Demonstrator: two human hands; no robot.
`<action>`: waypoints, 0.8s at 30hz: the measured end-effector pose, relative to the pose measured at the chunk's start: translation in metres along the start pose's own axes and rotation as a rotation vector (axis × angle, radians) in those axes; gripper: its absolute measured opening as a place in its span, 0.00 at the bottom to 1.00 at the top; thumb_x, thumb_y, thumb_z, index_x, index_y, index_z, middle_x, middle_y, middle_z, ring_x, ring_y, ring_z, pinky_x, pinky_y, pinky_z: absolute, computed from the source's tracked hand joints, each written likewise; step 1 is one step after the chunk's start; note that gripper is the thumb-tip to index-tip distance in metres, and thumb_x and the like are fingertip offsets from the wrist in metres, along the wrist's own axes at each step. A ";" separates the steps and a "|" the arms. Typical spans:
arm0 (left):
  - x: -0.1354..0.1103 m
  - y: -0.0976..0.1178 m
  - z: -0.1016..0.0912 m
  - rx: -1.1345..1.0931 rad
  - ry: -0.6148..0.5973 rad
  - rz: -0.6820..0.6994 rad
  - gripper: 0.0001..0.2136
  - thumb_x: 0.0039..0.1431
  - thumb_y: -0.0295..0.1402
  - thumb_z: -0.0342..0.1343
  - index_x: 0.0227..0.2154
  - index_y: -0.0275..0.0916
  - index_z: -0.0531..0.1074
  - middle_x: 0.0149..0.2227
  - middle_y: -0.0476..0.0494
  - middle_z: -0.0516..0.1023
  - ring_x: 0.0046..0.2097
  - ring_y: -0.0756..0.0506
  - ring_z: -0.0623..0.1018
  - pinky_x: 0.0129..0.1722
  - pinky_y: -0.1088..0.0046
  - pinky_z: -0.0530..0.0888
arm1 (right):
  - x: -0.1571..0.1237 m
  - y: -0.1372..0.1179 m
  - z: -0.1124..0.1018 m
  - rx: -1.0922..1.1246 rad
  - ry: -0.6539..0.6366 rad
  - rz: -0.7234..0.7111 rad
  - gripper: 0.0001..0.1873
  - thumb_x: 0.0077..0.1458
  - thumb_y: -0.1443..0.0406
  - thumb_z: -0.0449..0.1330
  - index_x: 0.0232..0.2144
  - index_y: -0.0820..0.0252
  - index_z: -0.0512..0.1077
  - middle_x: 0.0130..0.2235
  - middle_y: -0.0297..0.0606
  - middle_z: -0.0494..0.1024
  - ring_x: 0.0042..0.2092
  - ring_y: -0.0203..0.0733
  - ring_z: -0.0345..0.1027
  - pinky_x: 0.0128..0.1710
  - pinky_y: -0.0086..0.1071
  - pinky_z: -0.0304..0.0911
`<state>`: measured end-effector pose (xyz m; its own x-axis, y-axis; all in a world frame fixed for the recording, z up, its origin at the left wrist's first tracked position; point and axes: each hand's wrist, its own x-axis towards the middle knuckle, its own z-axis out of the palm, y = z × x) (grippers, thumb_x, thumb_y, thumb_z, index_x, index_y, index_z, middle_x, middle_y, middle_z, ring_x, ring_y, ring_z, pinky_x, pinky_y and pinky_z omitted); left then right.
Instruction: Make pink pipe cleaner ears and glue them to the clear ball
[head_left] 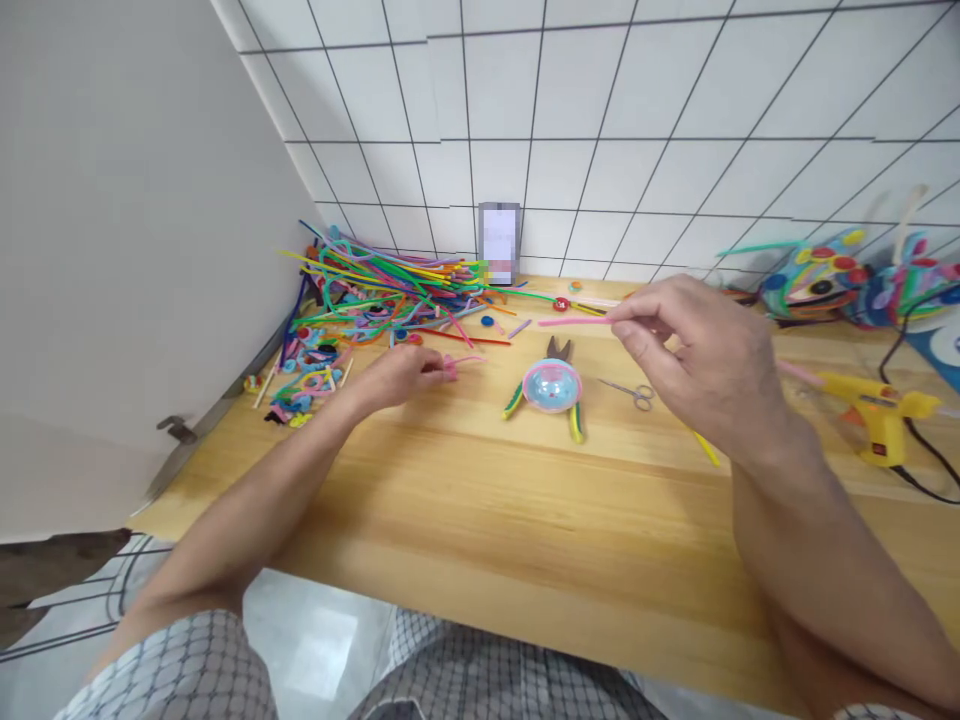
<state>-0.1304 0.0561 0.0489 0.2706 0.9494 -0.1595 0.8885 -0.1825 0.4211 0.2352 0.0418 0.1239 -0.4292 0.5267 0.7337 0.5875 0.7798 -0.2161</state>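
Note:
My left hand (411, 375) is closed around a small bent pink pipe cleaner (451, 367), whose thin end points right. Raised over the right of the table, my right hand (690, 355) pinches a straight pink pipe cleaner (574, 322) that sticks out to the left. Between the two hands lies a pair of pliers (576, 425) with green and yellow handles. A round bowl shape (552, 386), light blue inside with a pink edge, covers the middle of the pliers. Small scissors (637, 395) rest to the right of it.
A heap of coloured pipe cleaners (397, 280) lies back left, with small coiled pieces (304, 385) before it. A phone (499, 243) leans on the tiled wall. A yellow glue gun (874, 410) with a black cord and a colourful fish-like figure (814, 278) are on the right.

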 end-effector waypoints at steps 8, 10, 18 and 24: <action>0.006 -0.004 0.026 0.287 0.173 -0.246 0.21 0.77 0.42 0.44 0.53 0.37 0.81 0.57 0.29 0.83 0.56 0.33 0.83 0.49 0.62 0.76 | -0.004 -0.002 0.006 0.009 -0.030 -0.023 0.08 0.69 0.68 0.62 0.42 0.50 0.80 0.41 0.39 0.85 0.42 0.51 0.80 0.42 0.45 0.71; 0.010 -0.003 0.028 0.272 0.192 -0.225 0.20 0.77 0.42 0.46 0.55 0.40 0.80 0.60 0.31 0.81 0.59 0.34 0.81 0.51 0.63 0.77 | -0.004 -0.004 0.007 0.010 -0.042 -0.033 0.07 0.70 0.68 0.62 0.42 0.51 0.80 0.40 0.39 0.85 0.41 0.50 0.80 0.41 0.44 0.71; 0.024 -0.007 0.039 0.173 0.218 -0.187 0.07 0.67 0.38 0.61 0.39 0.40 0.77 0.43 0.38 0.84 0.44 0.39 0.82 0.42 0.66 0.75 | -0.003 -0.009 0.010 -0.003 -0.090 -0.032 0.08 0.71 0.66 0.60 0.40 0.53 0.79 0.38 0.39 0.84 0.39 0.49 0.78 0.39 0.42 0.69; 0.016 -0.024 0.039 0.170 0.305 -0.097 0.10 0.65 0.40 0.64 0.42 0.39 0.76 0.50 0.35 0.81 0.46 0.39 0.81 0.43 0.65 0.76 | -0.004 -0.006 0.012 0.000 -0.096 -0.020 0.08 0.71 0.68 0.59 0.41 0.53 0.79 0.39 0.39 0.85 0.40 0.47 0.78 0.40 0.41 0.68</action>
<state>-0.1330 0.0657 0.0010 0.0820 0.9923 0.0928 0.9604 -0.1036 0.2588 0.2249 0.0392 0.1150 -0.5047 0.5406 0.6730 0.5782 0.7906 -0.2015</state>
